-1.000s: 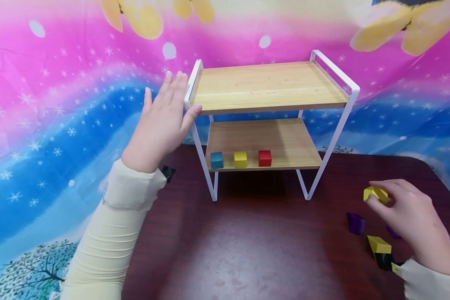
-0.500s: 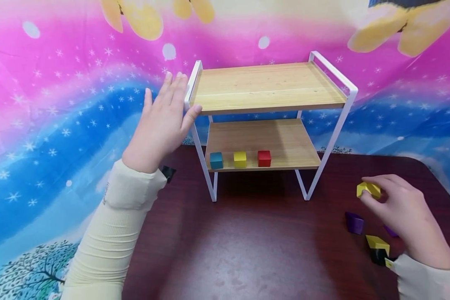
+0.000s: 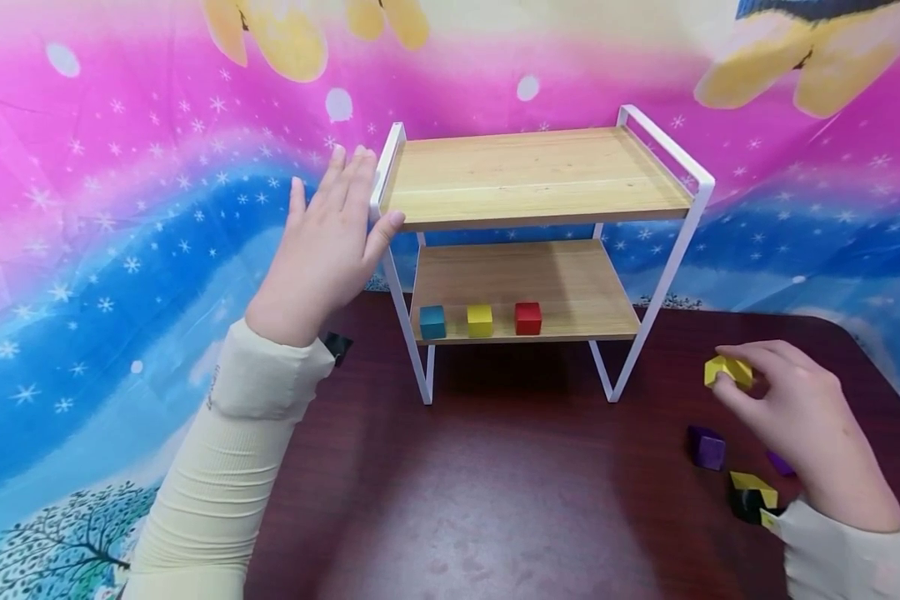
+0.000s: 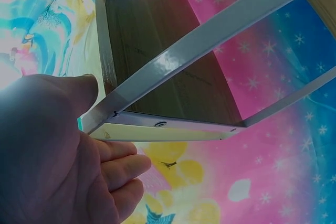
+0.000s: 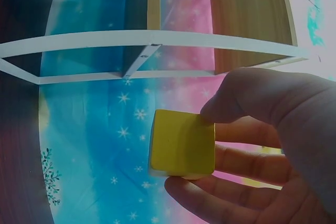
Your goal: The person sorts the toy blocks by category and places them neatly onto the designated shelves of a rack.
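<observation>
My right hand [image 3: 795, 417] pinches a yellow block [image 5: 184, 142] between thumb and fingers, held up at the right of the table. In the right wrist view its square face shows, with the thumb at its upper corner. My left hand [image 3: 318, 242] lies with straight fingers along the white side frame [image 3: 388, 162] of a two-tier wooden shelf, its thumb at the front corner. On the lower board [image 3: 525, 271] a blue cube [image 3: 432, 322], a yellow cube [image 3: 480, 320] and a red cube [image 3: 528, 318] stand in a row near the front edge.
Below the right hand lie a purple block [image 3: 707, 448], another purple piece [image 3: 780, 463] partly hidden by the hand, and a yellow block [image 3: 753, 486] overlapped by a black strap part. The dark red table [image 3: 480, 500] meets a colourful printed cloth [image 3: 120, 208] behind.
My right hand has drifted a little left and up with the yellow block in its grip. The left hand has stayed at the shelf frame.
</observation>
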{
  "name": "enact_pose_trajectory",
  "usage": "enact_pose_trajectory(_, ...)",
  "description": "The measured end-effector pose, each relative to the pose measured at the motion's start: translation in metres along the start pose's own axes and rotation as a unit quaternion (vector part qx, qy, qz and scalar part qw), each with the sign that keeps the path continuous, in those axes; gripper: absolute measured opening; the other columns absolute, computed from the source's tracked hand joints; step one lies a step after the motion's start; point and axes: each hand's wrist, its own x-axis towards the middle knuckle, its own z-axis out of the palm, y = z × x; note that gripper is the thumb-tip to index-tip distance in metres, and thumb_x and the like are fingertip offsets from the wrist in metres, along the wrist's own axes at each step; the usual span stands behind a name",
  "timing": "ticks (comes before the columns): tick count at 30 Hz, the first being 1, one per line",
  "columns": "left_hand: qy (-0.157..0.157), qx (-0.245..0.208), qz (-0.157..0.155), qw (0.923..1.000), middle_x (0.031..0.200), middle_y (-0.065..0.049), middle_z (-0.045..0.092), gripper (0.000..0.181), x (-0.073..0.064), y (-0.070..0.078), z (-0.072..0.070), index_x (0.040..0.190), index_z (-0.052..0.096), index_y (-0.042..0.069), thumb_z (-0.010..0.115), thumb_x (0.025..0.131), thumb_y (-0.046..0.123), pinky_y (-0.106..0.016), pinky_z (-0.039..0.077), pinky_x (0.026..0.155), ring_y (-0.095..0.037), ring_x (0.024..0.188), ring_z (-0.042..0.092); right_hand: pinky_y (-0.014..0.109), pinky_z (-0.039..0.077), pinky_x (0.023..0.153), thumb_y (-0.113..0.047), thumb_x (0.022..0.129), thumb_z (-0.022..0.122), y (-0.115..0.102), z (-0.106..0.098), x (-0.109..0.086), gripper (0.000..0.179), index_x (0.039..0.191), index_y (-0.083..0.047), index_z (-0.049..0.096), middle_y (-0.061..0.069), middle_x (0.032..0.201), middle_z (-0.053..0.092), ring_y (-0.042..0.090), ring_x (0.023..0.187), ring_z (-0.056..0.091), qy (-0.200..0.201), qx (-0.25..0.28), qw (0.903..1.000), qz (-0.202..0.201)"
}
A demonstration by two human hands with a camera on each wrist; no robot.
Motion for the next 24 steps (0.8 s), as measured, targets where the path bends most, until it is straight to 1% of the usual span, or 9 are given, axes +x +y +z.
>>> enact_pose_trajectory(7,-0.001,0.005,0.001,1.0000,0.170,-0.005,0.007,0.078,0.000,0.000,-0.001,0.164,0.001,0.016,0.037,0.106,0.053,-0.059,-0.007,0.121,-0.020,0.156,-0.007,0.053,0.052,0.068,-0.009,0.085,0.074,-0.006,-0.003,0.001,0.036,0.118,0.005,0.070,0.027,0.114,0.063,0.039,0.087,0.061,-0.002,0.014,0.9999,-0.008)
enact_pose_trajectory(10,-0.002,0.007,0.000,1.0000,0.170,-0.005,0.007,0.078,0.001,0.001,-0.001,0.164,0.001,0.016,0.037,0.106,0.053,-0.059,-0.008,0.121,-0.020,0.156,-0.008,0.032,0.052,0.067,-0.010,0.085,0.075,-0.009,-0.004,0.003,0.035,0.118,0.004,0.071,0.025,0.115,0.064,0.039,0.088,0.062,0.001,0.021,0.9997,-0.015)
enact_pose_trajectory(11,-0.003,0.009,-0.001,1.0000,0.170,-0.005,0.007,0.078,0.001,0.001,-0.001,0.164,0.001,0.016,0.037,0.106,0.053,-0.059,-0.008,0.121,-0.020,0.156,-0.008,0.024,0.047,0.066,-0.010,0.085,0.075,-0.009,-0.005,0.003,0.035,0.118,0.003,0.071,0.024,0.115,0.065,0.038,0.088,0.062,0.004,0.023,0.9996,-0.017)
enact_pose_trajectory(14,-0.005,0.010,-0.003,0.9999,0.171,-0.005,0.006,0.078,0.001,0.001,-0.002,0.164,0.001,0.016,0.037,0.106,0.053,-0.059,-0.008,0.121,-0.020,0.156,-0.008,0.017,0.041,0.064,-0.010,0.086,0.075,-0.012,-0.005,0.004,0.035,0.118,0.002,0.072,0.023,0.115,0.065,0.037,0.088,0.062,0.007,0.028,0.9994,-0.020)
enact_pose_trajectory(15,-0.005,0.011,-0.003,0.9999,0.171,-0.005,0.006,0.078,0.001,0.002,-0.002,0.164,0.001,0.016,0.037,0.106,0.053,-0.059,-0.008,0.121,-0.020,0.156,-0.008,0.019,0.042,0.065,-0.010,0.086,0.075,-0.013,-0.005,0.004,0.035,0.118,0.002,0.071,0.023,0.115,0.065,0.037,0.088,0.062,0.008,0.029,0.9993,-0.020)
enact_pose_trajectory(17,-0.006,0.011,-0.004,0.9999,0.171,-0.005,0.007,0.078,0.000,0.002,-0.002,0.164,0.001,0.016,0.037,0.106,0.053,-0.059,-0.008,0.121,-0.019,0.156,-0.008,0.031,0.051,0.068,-0.010,0.086,0.074,-0.015,-0.005,0.005,0.035,0.119,0.003,0.071,0.024,0.116,0.064,0.038,0.090,0.062,0.005,0.031,0.9993,-0.019)
enact_pose_trajectory(19,-0.005,0.010,-0.003,0.9999,0.171,-0.005,0.007,0.078,0.000,0.001,-0.002,0.164,0.001,0.016,0.036,0.106,0.053,-0.058,-0.008,0.121,-0.019,0.156,-0.008,0.047,0.055,0.073,-0.010,0.087,0.073,-0.017,-0.004,0.004,0.036,0.120,0.003,0.070,0.025,0.117,0.063,0.040,0.092,0.061,0.003,0.033,0.9993,-0.016)
enact_pose_trajectory(22,-0.005,0.009,-0.003,0.9999,0.170,-0.005,0.006,0.078,0.000,0.001,-0.002,0.164,0.001,0.016,0.036,0.106,0.053,-0.058,-0.009,0.121,-0.019,0.156,-0.009,0.065,0.051,0.077,-0.009,0.087,0.072,-0.020,-0.003,0.005,0.036,0.120,0.004,0.069,0.025,0.118,0.063,0.042,0.096,0.060,0.001,0.035,0.9992,-0.018)
enact_pose_trajectory(24,-0.004,0.009,-0.003,0.9999,0.170,-0.005,0.006,0.078,0.000,0.002,-0.002,0.164,0.000,0.016,0.036,0.106,0.053,-0.058,-0.008,0.121,-0.019,0.156,-0.009,0.062,0.051,0.076,-0.009,0.086,0.073,-0.021,-0.003,0.005,0.036,0.120,0.004,0.070,0.025,0.117,0.063,0.041,0.096,0.060,0.004,0.035,0.9991,-0.021)
